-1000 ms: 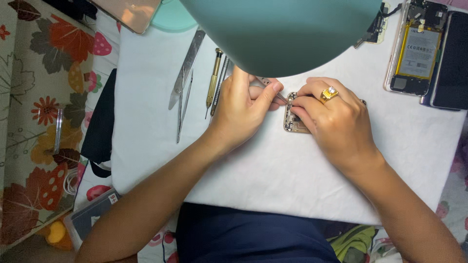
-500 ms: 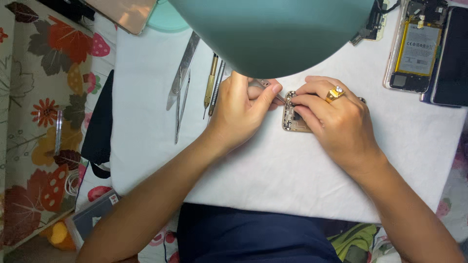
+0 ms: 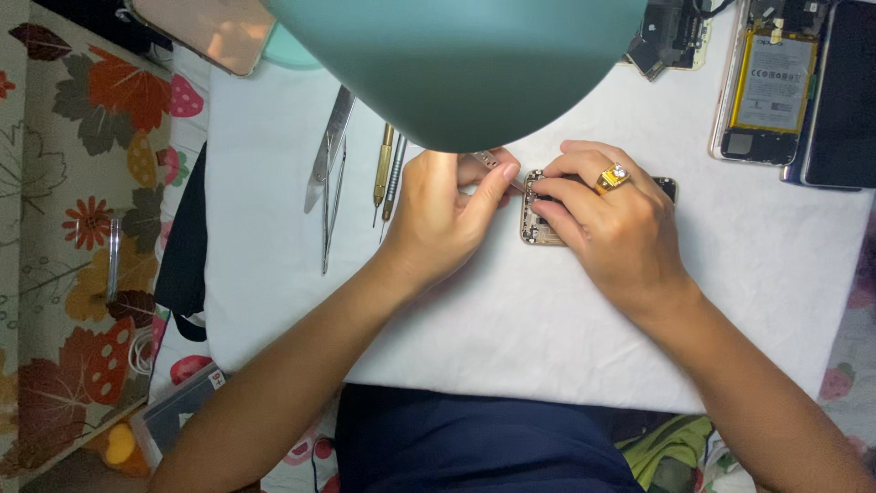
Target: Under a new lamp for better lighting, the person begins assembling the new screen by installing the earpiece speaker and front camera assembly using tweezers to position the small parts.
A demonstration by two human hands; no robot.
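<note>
A small opened phone body [image 3: 540, 233] lies on the white cloth [image 3: 511, 319], mostly covered by my right hand [image 3: 613, 228], which wears a gold ring and presses down on it. My left hand [image 3: 447, 219] sits just to its left, its thumb and fingers pinched around a thin metal tool [image 3: 497, 167] whose tip points at the phone's left end. The part under my fingers is hidden.
A teal lamp shade [image 3: 456, 64] overhangs the top centre. Tweezers [image 3: 330, 173] and two slim screwdrivers [image 3: 390, 173] lie left of my hands. An opened phone with a yellow battery [image 3: 771, 82] and a dark screen panel [image 3: 844, 91] rest at the upper right. A floral tablecloth [image 3: 82, 228] shows left.
Both hands have stayed on the small phone body; only slight finger shifts show.
</note>
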